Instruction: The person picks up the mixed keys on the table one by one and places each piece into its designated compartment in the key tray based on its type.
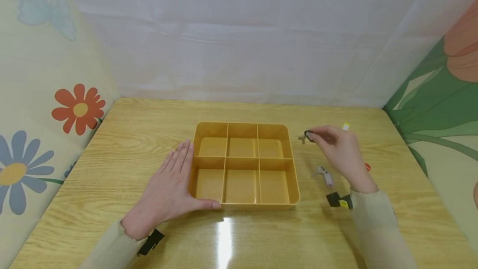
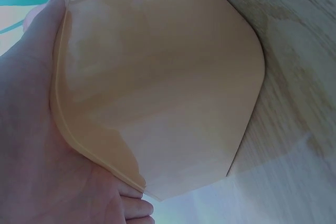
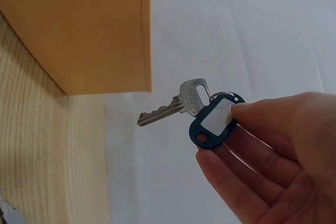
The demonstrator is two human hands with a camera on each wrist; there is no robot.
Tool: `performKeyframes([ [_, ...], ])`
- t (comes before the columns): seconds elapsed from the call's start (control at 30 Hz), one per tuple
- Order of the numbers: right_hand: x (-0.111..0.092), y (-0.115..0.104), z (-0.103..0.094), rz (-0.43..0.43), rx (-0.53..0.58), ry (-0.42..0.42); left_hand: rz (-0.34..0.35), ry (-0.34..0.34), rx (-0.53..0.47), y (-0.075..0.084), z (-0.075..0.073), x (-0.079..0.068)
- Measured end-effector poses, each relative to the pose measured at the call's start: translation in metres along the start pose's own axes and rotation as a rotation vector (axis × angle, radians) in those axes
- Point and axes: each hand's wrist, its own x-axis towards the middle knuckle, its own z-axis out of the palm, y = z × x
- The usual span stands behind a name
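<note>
1. A pale, creased sheet (image 1: pixel 239 45) fills the back; patterned panels flank it, the left panel (image 1: pixel 33 74) with a red and a blue flower and a butterfly, the right panel (image 1: pixel 437 107) with large green leaves and a coral bloom.
2. A wood-grain table (image 1: pixel 269 240) spreads below; a bright streak of reflected light lies near its front.
3. A yellow box (image 1: pixel 246 207) sits about mid-table, divided into six compartments, three behind and three in front.
4. The left hand (image 1: pixel 169 188) lies against the box's left side; its fingers are straight and close together along the wall, while its thumb spreads away along the front edge; a pale sleeve (image 1: pixel 112 242) ends at that wrist.
5. The right hand (image 1: pixel 341 150) is off the box's right side; its thumb and fingers pinch a dark blue key tag (image 3: pixel 213 121) with a white label; another pale sleeve (image 1: pixel 375 215) covers that forearm.
6. A silver key (image 3: pixel 165 109) hangs from the pinched tag by a ring; it is near the box's rear right corner, outside the box and apart from it.
7. A pale key tag (image 1: pixel 328 179) with a key lies on the table, right of the box; a yellow item (image 1: pixel 346 126) and a red item (image 1: pixel 367 167) show partly beyond the right hand, too hidden to identify.
</note>
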Motion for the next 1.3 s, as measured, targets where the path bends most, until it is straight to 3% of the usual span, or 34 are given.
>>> performKeyframes([
  [1.3, -0.005, -0.026, -0.004, -0.056, 0.059, 0.072, -0.001, -0.009, 0.021, 0.000, -0.001, 0.001],
])
